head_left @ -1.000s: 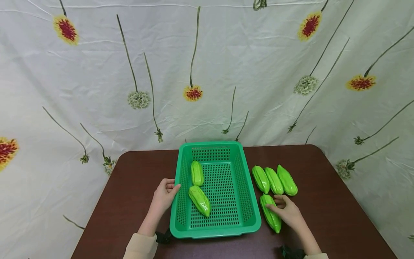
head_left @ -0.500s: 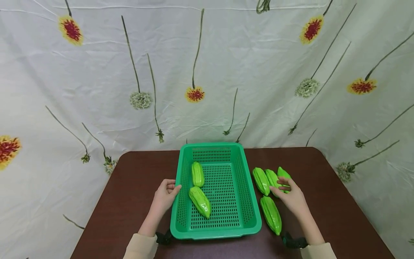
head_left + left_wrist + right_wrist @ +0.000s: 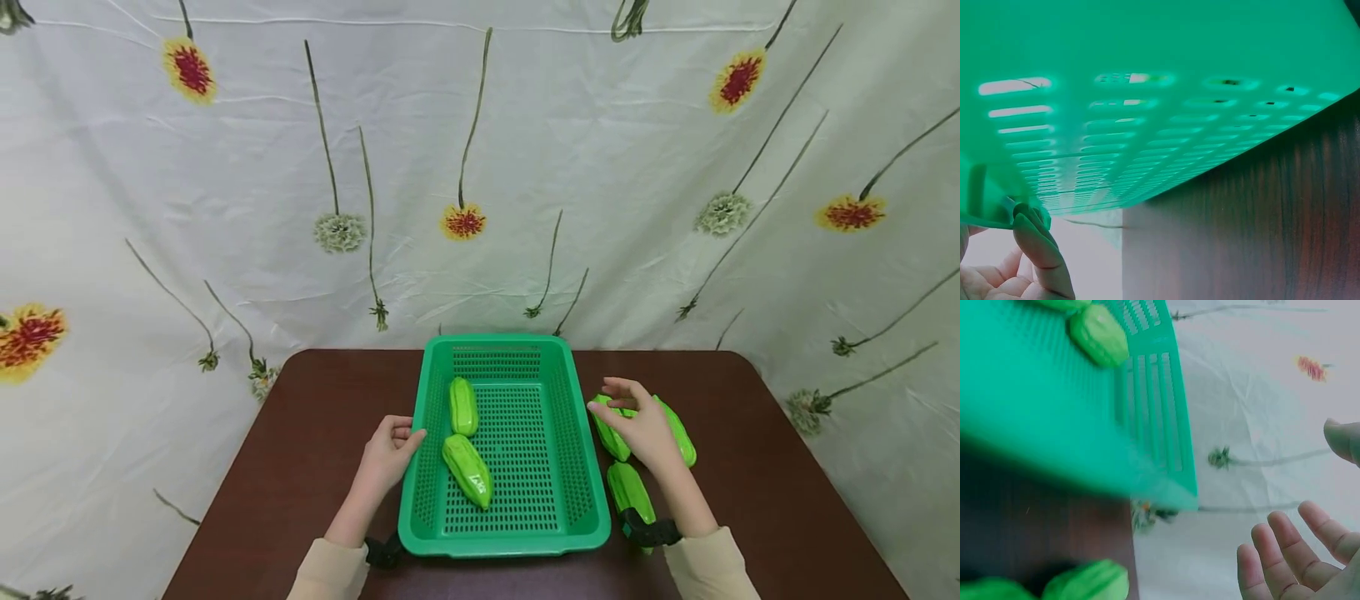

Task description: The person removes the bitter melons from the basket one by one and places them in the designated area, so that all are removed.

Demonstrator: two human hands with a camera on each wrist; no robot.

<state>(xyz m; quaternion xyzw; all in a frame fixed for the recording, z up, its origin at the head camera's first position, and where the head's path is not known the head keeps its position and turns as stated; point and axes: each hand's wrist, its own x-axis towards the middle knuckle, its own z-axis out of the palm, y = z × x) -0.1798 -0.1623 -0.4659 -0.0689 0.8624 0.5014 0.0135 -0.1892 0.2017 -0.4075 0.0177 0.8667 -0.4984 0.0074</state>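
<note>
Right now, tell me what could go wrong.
The empty right hand might nudge the clustered green vegetables beside the basket. The black wrist device, overlapping the nearest loose vegetable in the head view, could knock it. The left hand grips the basket on one side only, so a bump might swivel it.

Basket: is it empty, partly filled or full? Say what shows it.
Partly filled: the basket holds two green gourds, towards its left side; the rest of it shows bare.

On the table point(image 3: 330, 417), two produce pieces point(image 3: 466, 465) lie in the basket point(image 3: 504, 545), other pieces point(image 3: 679, 435) to its right, a cloth point(image 3: 420, 150) behind.
</note>
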